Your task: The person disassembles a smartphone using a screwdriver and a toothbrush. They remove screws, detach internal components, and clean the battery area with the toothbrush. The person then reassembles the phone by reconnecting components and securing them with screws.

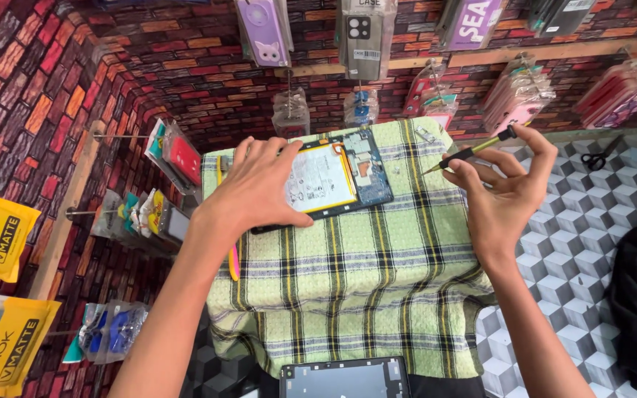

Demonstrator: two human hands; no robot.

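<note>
Opened tablet [337, 177] lies flat under my left hand [259, 188], back off, white battery and blue board exposed. Slim yellow-green screwdriver [470, 153] pinched in my right hand [506, 188], tip angled toward the tablet.

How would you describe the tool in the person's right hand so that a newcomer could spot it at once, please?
Start at the green plaid cloth in the middle, where an opened tablet lies under the left hand. Just right of it, the right hand holds a slim screwdriver above the cloth's edge. It is the only thin yellow-green rod with a black cap, tip pointing left.
</note>
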